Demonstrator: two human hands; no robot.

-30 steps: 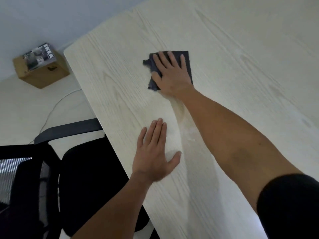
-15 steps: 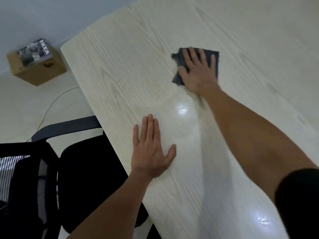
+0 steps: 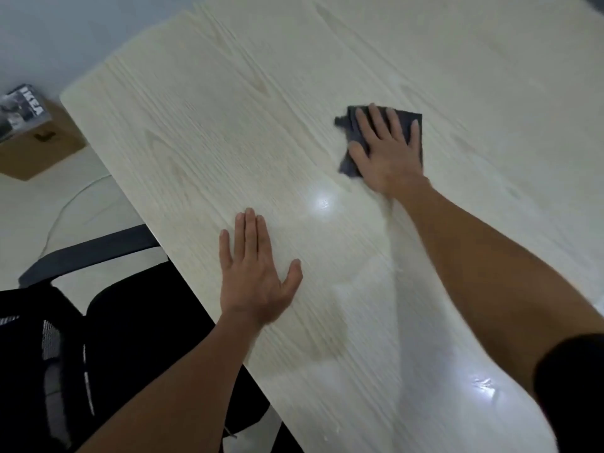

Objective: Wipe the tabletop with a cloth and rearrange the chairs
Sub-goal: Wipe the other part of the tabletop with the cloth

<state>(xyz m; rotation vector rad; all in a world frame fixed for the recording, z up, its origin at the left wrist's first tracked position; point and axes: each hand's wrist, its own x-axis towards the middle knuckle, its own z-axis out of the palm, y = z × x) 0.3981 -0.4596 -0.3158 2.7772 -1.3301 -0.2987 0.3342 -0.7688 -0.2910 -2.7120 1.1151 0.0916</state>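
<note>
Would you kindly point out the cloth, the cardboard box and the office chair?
cloth (image 3: 354, 125): head view, exposed upper-left part beside the fingers.
cardboard box (image 3: 42, 152): head view, brown top face.
office chair (image 3: 137, 322): head view, black seat.

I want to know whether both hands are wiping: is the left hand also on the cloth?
No, the left hand lies flat on the bare tabletop, while only the right hand presses the dark cloth.

"ikea" on catalogue (image 3: 23, 107), atop cardboard box (image 3: 42, 148)
</note>
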